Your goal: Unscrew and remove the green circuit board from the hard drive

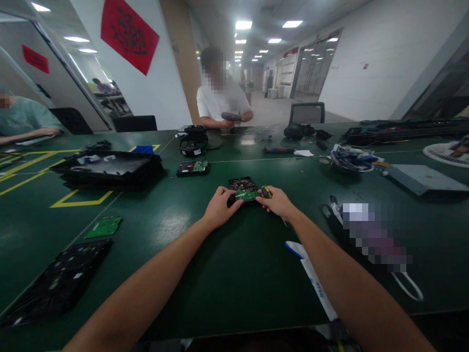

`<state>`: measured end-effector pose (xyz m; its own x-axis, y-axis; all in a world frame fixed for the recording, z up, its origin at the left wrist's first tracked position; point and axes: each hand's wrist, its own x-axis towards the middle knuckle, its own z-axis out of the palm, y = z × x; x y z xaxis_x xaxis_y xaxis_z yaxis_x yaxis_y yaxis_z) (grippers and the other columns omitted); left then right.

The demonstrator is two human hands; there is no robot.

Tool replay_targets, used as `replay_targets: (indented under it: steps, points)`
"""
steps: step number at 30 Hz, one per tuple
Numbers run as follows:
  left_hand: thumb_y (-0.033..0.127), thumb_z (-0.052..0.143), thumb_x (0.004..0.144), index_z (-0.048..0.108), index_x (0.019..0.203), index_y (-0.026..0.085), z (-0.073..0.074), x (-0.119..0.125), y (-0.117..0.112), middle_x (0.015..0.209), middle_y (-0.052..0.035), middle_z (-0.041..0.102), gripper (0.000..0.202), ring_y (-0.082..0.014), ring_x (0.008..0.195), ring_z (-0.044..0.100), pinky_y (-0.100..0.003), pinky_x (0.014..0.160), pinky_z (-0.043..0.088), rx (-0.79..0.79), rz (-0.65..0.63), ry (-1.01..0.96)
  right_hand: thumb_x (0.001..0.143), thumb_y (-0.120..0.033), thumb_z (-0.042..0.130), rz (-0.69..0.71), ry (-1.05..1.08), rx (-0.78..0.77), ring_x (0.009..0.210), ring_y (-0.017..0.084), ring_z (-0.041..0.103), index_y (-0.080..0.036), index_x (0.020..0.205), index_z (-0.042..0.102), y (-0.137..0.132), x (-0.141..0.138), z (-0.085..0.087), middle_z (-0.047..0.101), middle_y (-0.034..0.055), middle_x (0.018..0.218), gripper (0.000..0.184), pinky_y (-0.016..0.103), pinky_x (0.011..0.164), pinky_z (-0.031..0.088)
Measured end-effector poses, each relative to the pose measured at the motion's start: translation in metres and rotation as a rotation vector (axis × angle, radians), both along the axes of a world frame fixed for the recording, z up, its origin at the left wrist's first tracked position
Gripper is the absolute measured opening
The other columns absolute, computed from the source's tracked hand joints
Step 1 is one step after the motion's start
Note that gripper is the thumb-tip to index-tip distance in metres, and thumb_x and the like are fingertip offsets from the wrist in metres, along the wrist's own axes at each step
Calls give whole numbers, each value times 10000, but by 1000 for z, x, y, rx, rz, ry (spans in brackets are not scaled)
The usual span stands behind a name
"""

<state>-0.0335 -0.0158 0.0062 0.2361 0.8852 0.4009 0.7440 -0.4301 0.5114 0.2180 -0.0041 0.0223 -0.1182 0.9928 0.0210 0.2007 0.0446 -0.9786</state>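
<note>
A black hard drive (242,184) with a green circuit board (247,195) along its near side lies on the table in front of me. My left hand (221,206) is closed around the drive's left end, thumb on the near edge. In the fingers of my right hand (279,201) is a screwdriver (266,191) with a yellow and black handle, its thin shaft pointing back toward me. The right thumb and fingertips also touch the right end of the board.
Another hard drive (193,168) and a black tray (106,164) stand to the left. Nearer are a loose green board (103,227) and a black panel (58,278). On the right lie a white-and-blue strip (317,281) and a metal box (427,178). A person (223,100) sits opposite.
</note>
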Motion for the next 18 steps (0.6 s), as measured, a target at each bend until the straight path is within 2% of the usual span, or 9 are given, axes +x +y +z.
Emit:
replay_targets:
  steps: [4, 8, 12, 18]
  points:
    - [524, 712, 888, 587, 1371, 231, 2, 1, -2, 1243, -88, 548, 579, -252, 1079, 646, -407, 987, 575, -6, 8, -28, 759, -161, 848, -14, 5, 11, 551, 92, 617, -183, 1030, 715, 0, 0, -2, 682, 9, 815, 303, 160, 377, 472]
    - [559, 707, 884, 556, 1423, 211, 3, 1, -3, 1319, -110, 526, 659, -279, 1205, 604, -413, 1081, 525, 17, -2, -1, 751, -183, 863, 25, 27, 16, 560, 93, 624, -195, 1070, 718, 0, 2, -3, 690, 14, 837, 351, 146, 364, 446]
    - [589, 686, 894, 606, 1390, 185, 1, 1, -2, 1363, -125, 524, 644, -299, 1304, 547, -420, 1160, 461, 39, -27, 39, 765, -213, 856, 39, -9, 35, 579, 99, 639, -203, 1108, 721, -1, 2, -3, 684, 16, 870, 369, 153, 381, 474]
    - [555, 627, 943, 624, 1380, 196, 0, 0, -1, 1382, -131, 526, 565, -301, 1331, 534, -437, 1170, 448, 33, -32, 43, 786, -209, 833, 92, -62, 50, 590, 113, 642, -225, 1182, 709, -2, 2, -1, 669, 5, 827, 415, 161, 397, 494]
